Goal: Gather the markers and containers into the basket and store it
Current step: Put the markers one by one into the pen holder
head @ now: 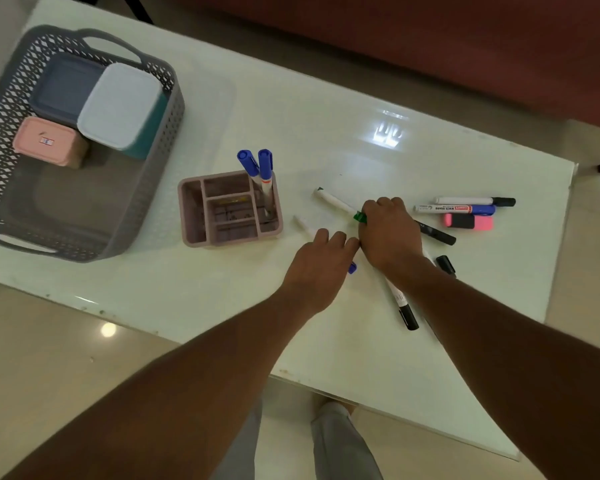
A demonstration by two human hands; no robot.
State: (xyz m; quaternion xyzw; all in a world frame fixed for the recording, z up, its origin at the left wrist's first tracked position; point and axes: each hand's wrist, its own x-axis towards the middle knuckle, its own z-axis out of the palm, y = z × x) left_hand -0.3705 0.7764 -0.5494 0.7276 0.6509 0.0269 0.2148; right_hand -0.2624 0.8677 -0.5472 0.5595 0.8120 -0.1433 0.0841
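A grey lattice basket (160, 188) stands at the table's left end and holds a blue-grey box (63, 88), a white-lidded teal box (118, 105) and a small pink box (45, 142). To its right, a pink organizer (191, 216) has two blue-capped markers (262, 168) standing in its corner slot. My right hand (388, 233) is closed on a white marker with a green cap (335, 202). Beside it, my left hand (319, 261) is closed over a blue-capped marker (352, 268) lying on the table. Several more markers (454, 209) and a pink highlighter (468, 222) lie to the right.
Black-capped markers (407, 315) lie under and beside my right forearm. The glossy white table (291, 116) ends near me in an edge running down to the right. A dark red sofa (430, 46) stands behind the table, and tiled floor (66, 341) lies below it.
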